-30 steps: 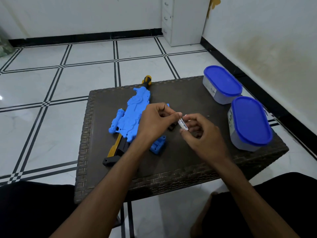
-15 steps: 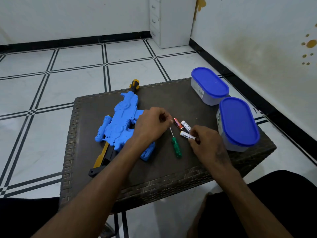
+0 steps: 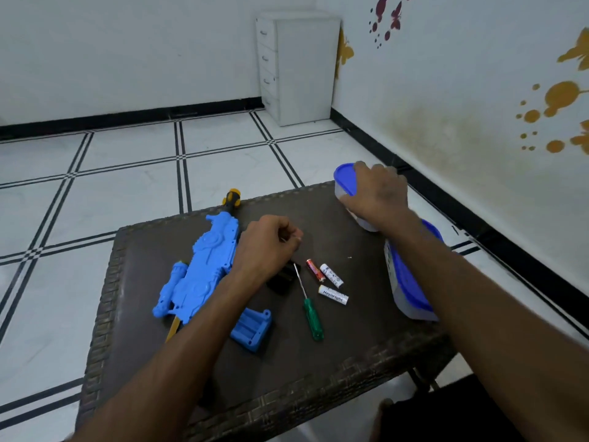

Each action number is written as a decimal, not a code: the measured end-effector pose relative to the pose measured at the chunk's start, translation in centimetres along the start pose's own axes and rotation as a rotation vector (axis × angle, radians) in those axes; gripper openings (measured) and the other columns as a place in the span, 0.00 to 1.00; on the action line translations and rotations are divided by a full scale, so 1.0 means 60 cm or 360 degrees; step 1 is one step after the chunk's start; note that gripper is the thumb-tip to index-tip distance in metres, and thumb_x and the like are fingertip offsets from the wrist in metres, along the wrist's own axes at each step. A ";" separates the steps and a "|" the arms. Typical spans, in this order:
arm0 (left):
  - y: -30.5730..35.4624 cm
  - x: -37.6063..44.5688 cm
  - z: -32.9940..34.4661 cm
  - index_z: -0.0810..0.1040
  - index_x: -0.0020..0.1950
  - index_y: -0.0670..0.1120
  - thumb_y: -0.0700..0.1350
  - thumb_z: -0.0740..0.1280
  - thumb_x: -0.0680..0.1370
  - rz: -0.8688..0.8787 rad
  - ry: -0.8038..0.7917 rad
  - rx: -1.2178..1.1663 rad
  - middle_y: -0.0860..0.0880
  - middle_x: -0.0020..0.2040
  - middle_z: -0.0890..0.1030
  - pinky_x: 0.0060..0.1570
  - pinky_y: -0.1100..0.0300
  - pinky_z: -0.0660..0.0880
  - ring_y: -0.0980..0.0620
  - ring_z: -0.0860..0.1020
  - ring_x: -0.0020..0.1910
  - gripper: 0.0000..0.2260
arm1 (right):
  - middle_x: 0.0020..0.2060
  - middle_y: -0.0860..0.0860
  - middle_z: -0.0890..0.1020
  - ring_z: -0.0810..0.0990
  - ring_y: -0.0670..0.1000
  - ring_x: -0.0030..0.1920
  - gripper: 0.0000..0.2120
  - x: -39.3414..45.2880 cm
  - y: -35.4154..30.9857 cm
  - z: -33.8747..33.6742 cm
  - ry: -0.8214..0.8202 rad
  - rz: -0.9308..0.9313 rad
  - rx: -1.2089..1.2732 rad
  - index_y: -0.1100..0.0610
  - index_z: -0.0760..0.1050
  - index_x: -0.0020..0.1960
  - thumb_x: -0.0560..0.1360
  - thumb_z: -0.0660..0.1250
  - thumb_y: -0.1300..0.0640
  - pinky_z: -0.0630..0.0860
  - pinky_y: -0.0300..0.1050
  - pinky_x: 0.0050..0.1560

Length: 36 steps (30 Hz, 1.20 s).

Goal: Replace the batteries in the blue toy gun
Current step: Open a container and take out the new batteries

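**Right hand on the far container, batteries loose on the worktop**

Your right hand (image 3: 377,194) grips the far blue-lidded container (image 3: 342,180) at the back right of the worktop (image 3: 153,362), fingers curled over its lid. Your left hand (image 3: 266,247) hovers with its fingers curled in; whether it pinches anything small, you cannot tell. The blue toy gun (image 3: 204,266) lies on the left part of the worktop, just beside that hand. Three batteries (image 3: 331,277) lie between the hands, next to a green screwdriver (image 3: 310,311). A blue battery cover (image 3: 251,328) lies near the gun. A second container (image 3: 404,288) stands under your right forearm.
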State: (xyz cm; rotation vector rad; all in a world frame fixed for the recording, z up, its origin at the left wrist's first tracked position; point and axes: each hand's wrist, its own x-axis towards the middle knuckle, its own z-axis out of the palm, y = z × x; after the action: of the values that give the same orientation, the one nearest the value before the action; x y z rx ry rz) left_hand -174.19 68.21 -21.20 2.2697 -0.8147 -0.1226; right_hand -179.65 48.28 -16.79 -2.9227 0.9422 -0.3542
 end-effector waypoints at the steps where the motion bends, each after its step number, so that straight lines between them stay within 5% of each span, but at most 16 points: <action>1: 0.000 0.006 -0.002 0.77 0.39 0.57 0.48 0.70 0.75 0.0006 0.0002 -0.0005 0.58 0.39 0.81 0.41 0.60 0.76 0.59 0.79 0.41 0.06 | 0.63 0.61 0.74 0.71 0.63 0.63 0.31 0.027 0.009 0.003 -0.0133 0.0095 -0.0109 0.57 0.65 0.69 0.72 0.68 0.42 0.68 0.55 0.60; 3: -0.004 0.013 -0.003 0.78 0.40 0.57 0.47 0.70 0.75 0.0002 0.0003 -0.0010 0.56 0.41 0.82 0.42 0.59 0.77 0.58 0.80 0.42 0.06 | 0.63 0.61 0.73 0.72 0.63 0.63 0.37 0.066 0.026 0.010 -0.0365 0.0230 -0.0134 0.59 0.62 0.69 0.69 0.72 0.42 0.70 0.56 0.59; 7: -0.010 0.029 -0.007 0.79 0.41 0.56 0.47 0.70 0.75 -0.0002 0.0028 -0.0029 0.56 0.42 0.84 0.44 0.60 0.78 0.58 0.81 0.43 0.05 | 0.57 0.56 0.76 0.74 0.56 0.52 0.29 0.113 0.035 0.013 -0.0654 0.0060 -0.0088 0.59 0.68 0.59 0.67 0.77 0.47 0.73 0.48 0.51; 10: -0.020 0.045 -0.006 0.81 0.47 0.54 0.47 0.70 0.75 0.0000 0.0063 -0.0024 0.56 0.44 0.83 0.47 0.55 0.80 0.58 0.81 0.44 0.04 | 0.68 0.55 0.71 0.72 0.57 0.63 0.41 0.136 0.026 0.017 -0.0776 -0.0149 0.0002 0.56 0.62 0.72 0.66 0.79 0.54 0.72 0.49 0.60; 12: -0.023 0.062 -0.001 0.80 0.56 0.52 0.47 0.70 0.74 0.0033 0.0097 -0.0022 0.54 0.49 0.82 0.51 0.51 0.79 0.55 0.80 0.47 0.11 | 0.73 0.52 0.65 0.66 0.56 0.70 0.45 0.147 0.025 0.016 -0.0903 -0.0347 0.0125 0.52 0.57 0.76 0.67 0.77 0.61 0.68 0.52 0.67; 15: -0.015 0.086 0.004 0.72 0.68 0.49 0.51 0.73 0.72 0.0142 0.0136 0.0080 0.49 0.63 0.76 0.61 0.55 0.73 0.50 0.74 0.61 0.26 | 0.72 0.49 0.67 0.65 0.49 0.71 0.42 0.151 0.030 0.009 -0.1074 -0.0631 0.0482 0.52 0.62 0.75 0.66 0.67 0.75 0.70 0.44 0.63; 17: -0.006 0.103 0.008 0.65 0.74 0.47 0.56 0.74 0.71 0.0134 0.0058 0.0159 0.46 0.71 0.69 0.66 0.55 0.67 0.48 0.66 0.70 0.36 | 0.70 0.48 0.71 0.67 0.44 0.69 0.38 0.152 0.042 0.012 -0.0942 -0.0493 0.0834 0.53 0.69 0.71 0.66 0.56 0.79 0.73 0.40 0.59; 21: 0.017 0.139 0.028 0.53 0.79 0.46 0.63 0.72 0.69 0.0083 -0.0248 0.0271 0.46 0.78 0.58 0.72 0.51 0.63 0.47 0.59 0.75 0.47 | 0.60 0.56 0.79 0.78 0.53 0.56 0.17 0.167 0.077 0.044 -0.0367 0.0144 0.0768 0.58 0.76 0.60 0.74 0.62 0.66 0.78 0.49 0.54; 25: 0.031 0.156 0.041 0.56 0.78 0.43 0.56 0.72 0.73 0.0099 -0.0211 0.0350 0.44 0.74 0.64 0.67 0.54 0.66 0.46 0.65 0.72 0.41 | 0.42 0.60 0.79 0.77 0.56 0.39 0.18 0.155 0.087 0.061 -0.0751 0.0429 0.0906 0.66 0.74 0.58 0.76 0.66 0.52 0.76 0.51 0.41; 28: 0.026 0.154 0.037 0.62 0.75 0.43 0.57 0.72 0.72 0.0104 -0.0171 0.0376 0.43 0.70 0.68 0.62 0.55 0.69 0.46 0.68 0.67 0.37 | 0.41 0.62 0.79 0.80 0.57 0.38 0.18 0.150 0.086 0.069 -0.0709 0.0435 0.1106 0.69 0.74 0.58 0.77 0.68 0.55 0.81 0.54 0.47; 33: 0.029 0.142 0.026 0.76 0.63 0.46 0.65 0.71 0.68 0.0141 -0.0139 0.0303 0.46 0.53 0.74 0.48 0.54 0.74 0.50 0.72 0.50 0.32 | 0.45 0.61 0.80 0.79 0.54 0.40 0.13 0.164 0.072 0.061 -0.0722 0.0383 0.1126 0.68 0.77 0.58 0.76 0.69 0.61 0.81 0.47 0.44; 36: 0.038 0.142 0.040 0.72 0.64 0.46 0.69 0.71 0.66 0.0119 -0.0295 0.0409 0.46 0.59 0.74 0.45 0.58 0.68 0.50 0.71 0.52 0.36 | 0.35 0.60 0.81 0.77 0.54 0.32 0.14 0.173 0.054 0.050 -0.0739 0.0370 0.0870 0.69 0.79 0.49 0.74 0.73 0.57 0.76 0.47 0.38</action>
State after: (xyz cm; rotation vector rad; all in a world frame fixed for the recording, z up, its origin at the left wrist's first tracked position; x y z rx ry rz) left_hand -169.32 60.55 -20.27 2.4909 -1.0633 -0.2062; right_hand -172.63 39.52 -17.99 -2.2285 0.9142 0.0760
